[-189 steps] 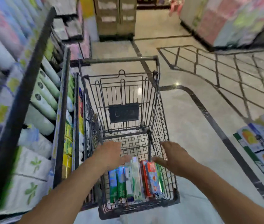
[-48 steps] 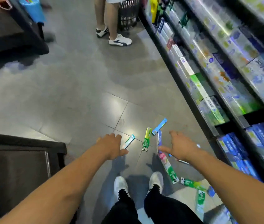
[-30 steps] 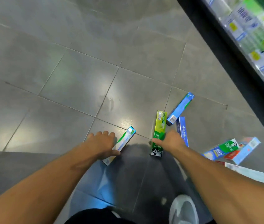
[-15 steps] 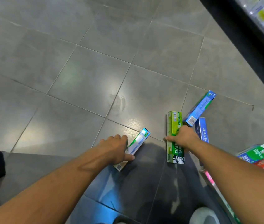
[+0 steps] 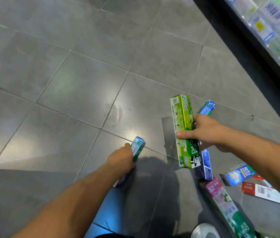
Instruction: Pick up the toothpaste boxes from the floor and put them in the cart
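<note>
Toothpaste boxes fill both your hands: right hand (image 5: 204, 133) fingers wrap the lime-green carton (image 5: 183, 127), left hand (image 5: 122, 157) grips a slim teal-and-white box (image 5: 137, 148). The pickup looks done; next, carry them to the cart, out of view. More glossy cardboard cartons (image 5: 238, 174) lie on the grey tiled floor (image 5: 67, 83).

Grey tiled floor (image 5: 87, 79), black-edged store shelf (image 5: 249, 42) at upper right holding blurred packages (image 5: 276, 23), white shoe (image 5: 204, 231)
</note>
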The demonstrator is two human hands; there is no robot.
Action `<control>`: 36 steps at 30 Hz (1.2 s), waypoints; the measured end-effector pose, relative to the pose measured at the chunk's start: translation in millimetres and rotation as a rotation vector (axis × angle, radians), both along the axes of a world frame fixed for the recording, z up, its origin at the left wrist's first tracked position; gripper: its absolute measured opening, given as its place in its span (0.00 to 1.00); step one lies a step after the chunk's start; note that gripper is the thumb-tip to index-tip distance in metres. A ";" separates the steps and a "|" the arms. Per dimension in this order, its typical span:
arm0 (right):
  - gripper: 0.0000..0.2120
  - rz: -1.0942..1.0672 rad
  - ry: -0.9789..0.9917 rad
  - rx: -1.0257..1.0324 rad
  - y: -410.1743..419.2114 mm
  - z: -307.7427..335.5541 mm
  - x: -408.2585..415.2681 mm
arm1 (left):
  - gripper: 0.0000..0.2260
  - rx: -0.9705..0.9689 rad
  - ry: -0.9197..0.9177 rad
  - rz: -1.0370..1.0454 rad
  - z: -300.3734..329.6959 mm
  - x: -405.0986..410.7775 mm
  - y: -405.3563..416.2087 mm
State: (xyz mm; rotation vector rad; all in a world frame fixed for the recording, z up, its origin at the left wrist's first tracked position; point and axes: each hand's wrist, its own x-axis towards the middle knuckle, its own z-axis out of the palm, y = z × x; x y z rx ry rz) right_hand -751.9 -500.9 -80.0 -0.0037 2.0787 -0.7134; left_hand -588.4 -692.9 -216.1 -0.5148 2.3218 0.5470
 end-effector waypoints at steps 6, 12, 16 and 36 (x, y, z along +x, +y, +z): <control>0.13 -0.095 -0.041 -0.043 6.1 31.5 2.5 | 0.17 0.418 0.118 0.499 85.4 -24.2 -46.0; 0.15 -0.118 -0.095 -0.113 11.8 136.5 14.8 | 0.17 0.632 0.285 0.619 272.2 -56.8 -61.9; 0.18 -0.171 -0.083 -0.148 22.7 252.8 22.0 | 0.17 0.623 0.294 0.608 398.0 -58.7 -49.5; 0.17 -0.487 0.111 -0.343 139.7 761.5 59.7 | 0.09 0.477 0.390 0.170 928.1 -92.0 55.0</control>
